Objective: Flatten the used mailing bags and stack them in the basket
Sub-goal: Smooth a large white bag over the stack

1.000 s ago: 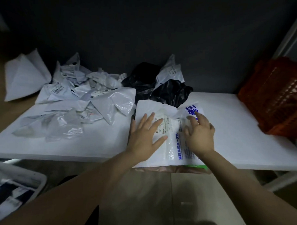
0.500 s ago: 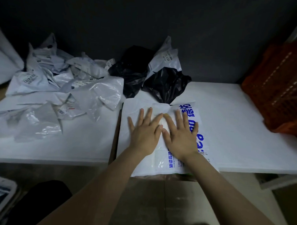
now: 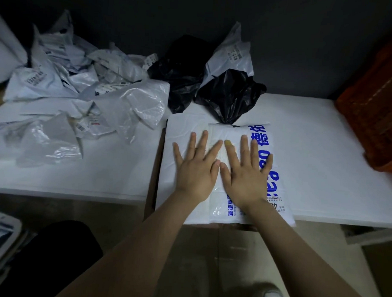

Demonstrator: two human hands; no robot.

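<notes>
- Both hands now lie flat on the white bag [image 3: 235, 132]. A second ago the right hand [image 3: 245, 172] was curled at the bag's far edge, and only the left hand [image 3: 195, 170] was spread on it.
- Since half a second ago the hands have barely shifted. They press side by side on the middle of the bag, with the thumbs touching or nearly so.
- Under them the bag lies smoother, its blue print plainly readable just right of the right hand. This suggests the flattening of this bag is nearly done and the move to the basket [image 3: 374, 105] comes next.
- Left fingers [image 3: 204, 142] are straight and slightly fanned, resting palm-down on the bag and gripping nothing.
- Right fingers [image 3: 244, 145] are likewise straight and spread, pressing down on the bag's printed half and holding nothing.
- The bag sits on the white counter [image 3: 319, 152], and its near edge hangs a little over the counter's front.
- An orange basket stands well to the right of the bag, at the counter's end.
- Two black bags [image 3: 228, 94] lie just beyond the bag, and a heap of crumpled bags [image 3: 81, 88] waits to its left, so much of the job seems to remain.
</notes>
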